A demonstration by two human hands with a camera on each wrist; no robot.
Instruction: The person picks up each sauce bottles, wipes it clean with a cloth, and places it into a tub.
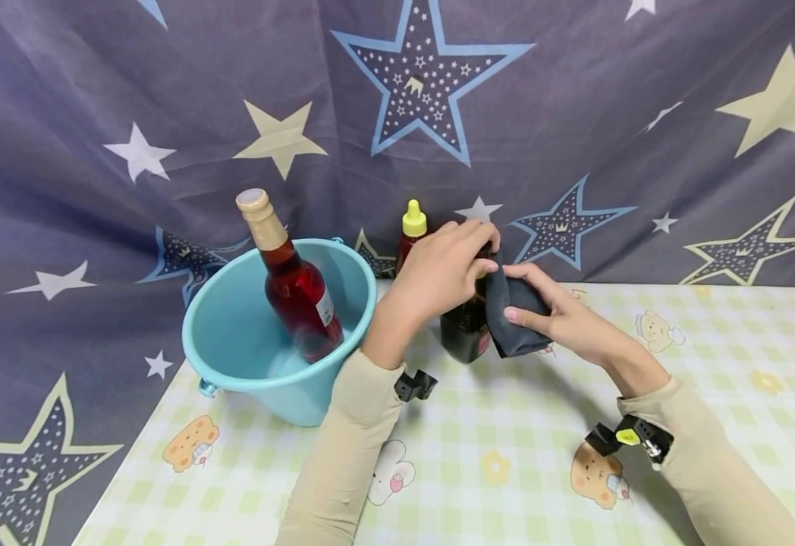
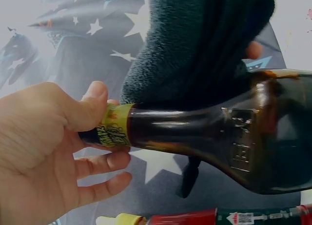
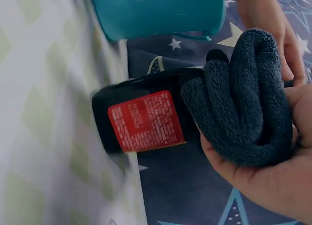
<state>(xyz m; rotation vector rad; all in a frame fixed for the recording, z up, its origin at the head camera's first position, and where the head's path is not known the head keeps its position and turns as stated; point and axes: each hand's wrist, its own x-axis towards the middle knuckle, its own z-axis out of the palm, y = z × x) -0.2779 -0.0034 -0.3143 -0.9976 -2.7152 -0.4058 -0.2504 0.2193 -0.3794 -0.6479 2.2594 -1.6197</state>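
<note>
A dark glass bottle (image 1: 464, 337) with a red label stands on the table behind my arms. My left hand (image 1: 466, 254) grips its neck near the top, thumb on the yellow neck band (image 2: 114, 130). My right hand (image 1: 534, 303) holds a folded dark grey cloth (image 1: 515, 334) and presses it against the bottle's shoulder. In the right wrist view the cloth (image 3: 243, 103) lies bunched in my palm, against the bottle (image 3: 141, 120) above its red label. The bottle's cap is hidden by my left hand.
A light blue bucket (image 1: 234, 341) stands at the left with a gold-capped bottle of red liquid (image 1: 291, 284) leaning inside. A yellow-capped red bottle (image 1: 413, 227) stands behind my left hand. The checked tablecloth (image 1: 507, 455) covers the table; a star-patterned curtain (image 1: 575, 114) hangs behind.
</note>
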